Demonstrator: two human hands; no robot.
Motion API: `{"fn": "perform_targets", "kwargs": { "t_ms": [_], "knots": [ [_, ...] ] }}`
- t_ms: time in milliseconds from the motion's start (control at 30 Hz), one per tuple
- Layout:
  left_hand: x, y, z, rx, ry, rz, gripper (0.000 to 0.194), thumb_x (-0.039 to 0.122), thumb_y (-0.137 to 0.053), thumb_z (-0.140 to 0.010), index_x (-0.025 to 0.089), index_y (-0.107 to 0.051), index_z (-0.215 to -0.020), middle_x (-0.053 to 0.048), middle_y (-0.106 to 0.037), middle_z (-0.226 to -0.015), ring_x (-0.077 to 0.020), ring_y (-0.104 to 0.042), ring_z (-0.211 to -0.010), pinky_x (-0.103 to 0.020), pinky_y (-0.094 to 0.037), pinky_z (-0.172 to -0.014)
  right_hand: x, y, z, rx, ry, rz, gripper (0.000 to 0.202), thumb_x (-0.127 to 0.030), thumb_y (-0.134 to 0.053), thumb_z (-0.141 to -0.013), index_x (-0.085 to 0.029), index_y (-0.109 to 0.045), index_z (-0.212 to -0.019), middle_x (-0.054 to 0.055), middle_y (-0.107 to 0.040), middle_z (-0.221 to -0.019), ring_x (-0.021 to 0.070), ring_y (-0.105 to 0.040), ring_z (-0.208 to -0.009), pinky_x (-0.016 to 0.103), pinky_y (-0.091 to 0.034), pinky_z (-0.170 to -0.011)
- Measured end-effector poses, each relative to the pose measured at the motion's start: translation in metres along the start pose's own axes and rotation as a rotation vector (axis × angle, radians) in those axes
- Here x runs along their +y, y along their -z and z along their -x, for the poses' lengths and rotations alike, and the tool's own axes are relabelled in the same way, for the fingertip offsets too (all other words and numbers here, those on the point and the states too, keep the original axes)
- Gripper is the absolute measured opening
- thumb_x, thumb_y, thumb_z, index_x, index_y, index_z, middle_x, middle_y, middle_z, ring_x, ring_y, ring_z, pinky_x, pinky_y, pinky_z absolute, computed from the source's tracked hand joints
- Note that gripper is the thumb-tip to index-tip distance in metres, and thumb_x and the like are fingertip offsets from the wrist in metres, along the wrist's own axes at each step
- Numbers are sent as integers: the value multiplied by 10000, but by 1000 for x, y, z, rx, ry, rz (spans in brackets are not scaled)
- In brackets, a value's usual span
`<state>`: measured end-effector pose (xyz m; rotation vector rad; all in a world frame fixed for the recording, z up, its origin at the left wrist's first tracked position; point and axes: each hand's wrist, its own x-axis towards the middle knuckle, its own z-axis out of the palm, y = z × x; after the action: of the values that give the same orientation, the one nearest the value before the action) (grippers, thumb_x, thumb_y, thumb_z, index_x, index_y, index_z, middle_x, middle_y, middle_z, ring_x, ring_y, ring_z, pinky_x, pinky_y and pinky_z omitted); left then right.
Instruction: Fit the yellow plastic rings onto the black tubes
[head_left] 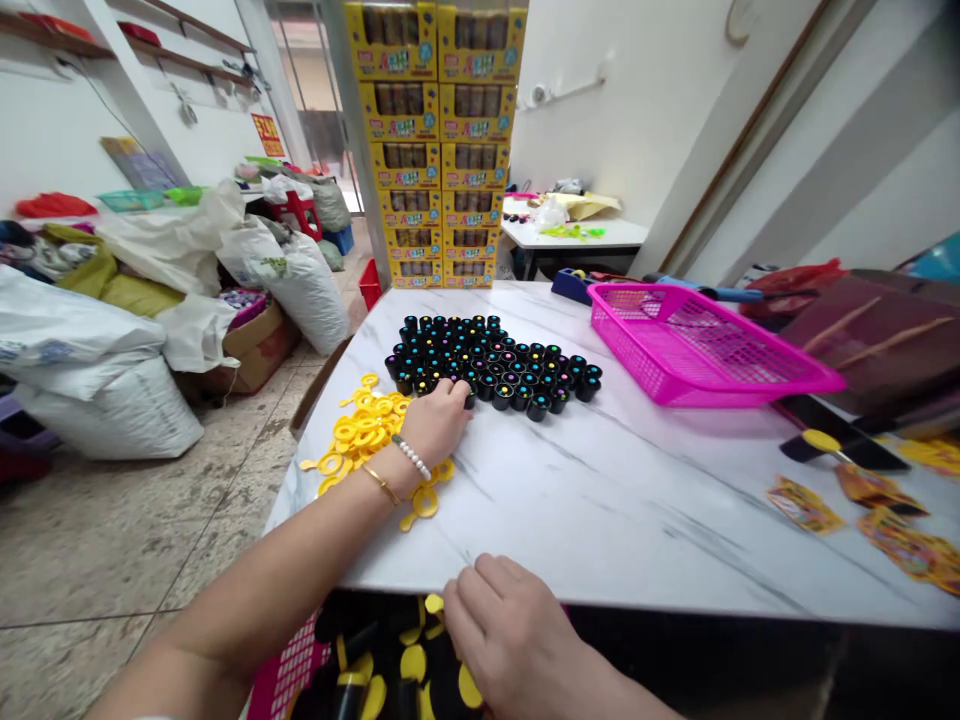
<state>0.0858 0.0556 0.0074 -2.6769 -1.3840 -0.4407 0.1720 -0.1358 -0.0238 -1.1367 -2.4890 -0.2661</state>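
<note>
Many small black cylinders (pixel 502 397) with coloured dots on top stand grouped on the white table. My left hand (pixel 440 418) reaches to the group's near left edge, its fingers bent around one of the black pieces. Yellow ring-shaped pieces (pixel 367 430) with tabs lie in a pile beside and under my left wrist. Lower down, my right hand (pixel 510 625) is curled at the table's front edge, above a basket of black and yellow pieces (pixel 412 662); its fingertips and anything in them are hidden.
A pink basket (pixel 705 350) sits at the back right of the table (pixel 600 520). Yellow boxes (pixel 442 140) are stacked beyond the far edge. Orange packets (pixel 806 505) lie at the right. White sacks (pixel 112 370) stand on the floor at the left.
</note>
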Motion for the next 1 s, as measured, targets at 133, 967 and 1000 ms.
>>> {"fn": "perform_targets", "kwargs": {
  "t_ms": [133,967,1000],
  "knots": [
    [1,-9,-13,2,1,-11,172,269,-466,-903,173,-536,-1028,-65,-566,-1011,-172,-618,-759,-251,-425,-571,1,1,8,53,-80,-168,209,-91,-447,-843,-181,-526,-671,17,-474,-610,151,-411,-546,291,-311,-488],
    [39,-7,65,-183,-179,767,399,156,-553,-753,196,-494,-1145,-30,-621,-1014,-125,-582,-716,-255,-468,-671,105,15,5,247,-1160,-1423,265,-340,-777,-680,-135,-646,-787,20,-643,-651,90,-552,-486,196,-465,-446],
    [39,-6,65,-191,-216,746,363,175,-561,-756,199,-528,-1117,-36,-614,-1021,-141,-588,-772,-262,-474,-703,105,14,5,242,-1159,-1419,267,-341,-777,-681,-136,-642,-787,20,-646,-649,94,-562,-487,196,-470,-447]
  ]
}}
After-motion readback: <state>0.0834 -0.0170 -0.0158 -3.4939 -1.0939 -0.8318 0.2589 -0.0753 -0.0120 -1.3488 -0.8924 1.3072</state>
